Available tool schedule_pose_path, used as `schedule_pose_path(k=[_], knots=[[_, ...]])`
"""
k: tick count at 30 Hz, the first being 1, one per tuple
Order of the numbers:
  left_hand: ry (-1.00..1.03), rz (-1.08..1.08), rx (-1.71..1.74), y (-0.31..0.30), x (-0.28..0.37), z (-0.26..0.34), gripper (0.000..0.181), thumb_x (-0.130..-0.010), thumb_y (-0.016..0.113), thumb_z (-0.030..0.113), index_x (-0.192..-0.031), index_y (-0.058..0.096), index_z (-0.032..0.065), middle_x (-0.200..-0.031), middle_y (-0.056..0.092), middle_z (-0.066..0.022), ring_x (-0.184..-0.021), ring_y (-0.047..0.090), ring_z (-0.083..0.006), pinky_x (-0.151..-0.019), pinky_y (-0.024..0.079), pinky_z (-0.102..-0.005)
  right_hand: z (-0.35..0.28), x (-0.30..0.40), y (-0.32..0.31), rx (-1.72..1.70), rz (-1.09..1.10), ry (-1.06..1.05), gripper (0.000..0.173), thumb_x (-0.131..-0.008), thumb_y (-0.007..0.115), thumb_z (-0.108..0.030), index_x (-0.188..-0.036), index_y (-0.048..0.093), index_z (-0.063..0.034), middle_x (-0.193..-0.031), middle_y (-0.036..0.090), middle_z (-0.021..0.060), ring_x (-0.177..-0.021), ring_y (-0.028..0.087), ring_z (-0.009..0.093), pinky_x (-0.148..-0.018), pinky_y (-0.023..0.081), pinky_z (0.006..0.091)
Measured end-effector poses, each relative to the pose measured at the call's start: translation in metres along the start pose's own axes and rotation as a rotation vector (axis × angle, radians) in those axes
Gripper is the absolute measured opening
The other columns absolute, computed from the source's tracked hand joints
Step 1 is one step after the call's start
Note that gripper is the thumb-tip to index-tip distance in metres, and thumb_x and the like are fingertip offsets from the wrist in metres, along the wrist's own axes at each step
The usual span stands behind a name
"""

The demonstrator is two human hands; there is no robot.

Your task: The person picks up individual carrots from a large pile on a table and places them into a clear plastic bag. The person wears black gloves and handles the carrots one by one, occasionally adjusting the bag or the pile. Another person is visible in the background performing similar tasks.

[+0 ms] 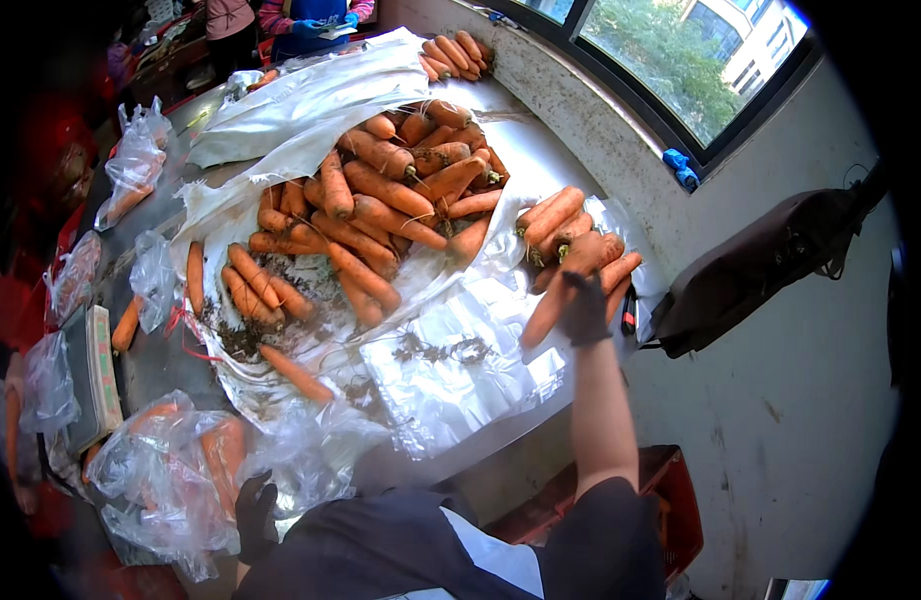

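Observation:
My right hand, in a dark glove, is at the right pile of carrots, its fingers closed round a large carrot that points down to the left. My left hand, also gloved, is low at the table's near edge, beside a clear plastic bag of carrots; whether it touches the bag is unclear. A large heap of carrots lies in an opened white woven sack ahead of me. A stack of clear plastic bags is flat between the sack and my right hand.
A scale and several bagged carrots line the left side. A red-handled cutter lies right of my right hand. A dark bag hangs by the wall; a red crate stands below. A co-worker in blue gloves stands at the far end.

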State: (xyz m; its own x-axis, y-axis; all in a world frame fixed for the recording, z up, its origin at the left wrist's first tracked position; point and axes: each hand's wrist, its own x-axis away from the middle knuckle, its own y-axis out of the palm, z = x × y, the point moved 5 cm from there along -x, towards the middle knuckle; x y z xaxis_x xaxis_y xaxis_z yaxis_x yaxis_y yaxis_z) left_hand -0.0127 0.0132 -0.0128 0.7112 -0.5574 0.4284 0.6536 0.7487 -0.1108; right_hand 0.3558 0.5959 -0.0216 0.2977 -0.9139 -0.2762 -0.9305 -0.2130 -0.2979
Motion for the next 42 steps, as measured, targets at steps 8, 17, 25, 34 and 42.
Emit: schedule_pose_path(k=[8,17,25,34,42], knots=[[0.025,0.05,-0.142,0.016,0.001,0.006,0.031,-0.083,0.062,0.015,-0.11,0.06,-0.0002,-0.107,0.059,-0.0074,-0.097,0.053,-0.015,-0.083,0.042,-0.0281,0.044,-0.105,-0.071,0.171,0.586,0.31,0.076,-0.067,0.071,-0.012,-0.134,0.035,-0.0049,-0.119,0.052,0.0204,-0.103,0.055,0.031,-0.086,0.046,0.0354],[0.171,0.011,-0.37,0.027,0.017,0.033,0.03,-0.087,0.058,0.014,-0.112,0.058,-0.0012,-0.11,0.059,-0.0148,-0.101,0.056,-0.0208,-0.086,0.043,-0.0316,0.036,-0.117,-0.066,0.856,0.114,0.183,0.045,-0.084,0.052,-0.032,-0.112,0.056,0.0028,-0.11,0.059,0.0239,-0.103,0.055,0.038,-0.086,0.044,0.0413],[0.227,0.046,-0.487,0.021,0.034,0.045,0.027,-0.086,0.061,0.018,-0.108,0.062,0.0017,-0.104,0.063,-0.013,-0.092,0.061,-0.0228,-0.082,0.046,-0.0324,-0.077,-0.085,0.112,0.195,-0.539,-0.083,0.021,-0.092,0.049,-0.013,-0.103,0.057,0.002,-0.095,0.057,0.0042,-0.085,0.053,0.017,-0.075,0.045,0.0289],[0.215,-0.104,0.046,-0.031,0.043,0.086,0.029,-0.089,0.055,0.018,-0.112,0.059,0.0008,-0.103,0.061,-0.008,-0.081,0.057,-0.0123,-0.071,0.046,-0.0245,-0.201,0.11,0.375,0.18,-1.483,-0.557,0.027,-0.082,0.063,-0.023,-0.099,0.064,-0.0021,-0.099,0.064,0.0164,-0.092,0.062,0.03,-0.082,0.048,0.0357],[0.005,-0.194,-0.232,-0.01,0.011,0.021,0.032,-0.09,0.055,0.025,-0.115,0.058,0.0047,-0.114,0.059,-0.0141,-0.108,0.056,-0.0227,-0.091,0.042,-0.0322,-0.267,0.142,0.525,0.304,-0.987,-0.806,0.046,-0.075,0.066,-0.022,-0.118,0.055,-0.0114,-0.121,0.054,0.0139,-0.113,0.049,0.033,-0.095,0.038,0.0418]])
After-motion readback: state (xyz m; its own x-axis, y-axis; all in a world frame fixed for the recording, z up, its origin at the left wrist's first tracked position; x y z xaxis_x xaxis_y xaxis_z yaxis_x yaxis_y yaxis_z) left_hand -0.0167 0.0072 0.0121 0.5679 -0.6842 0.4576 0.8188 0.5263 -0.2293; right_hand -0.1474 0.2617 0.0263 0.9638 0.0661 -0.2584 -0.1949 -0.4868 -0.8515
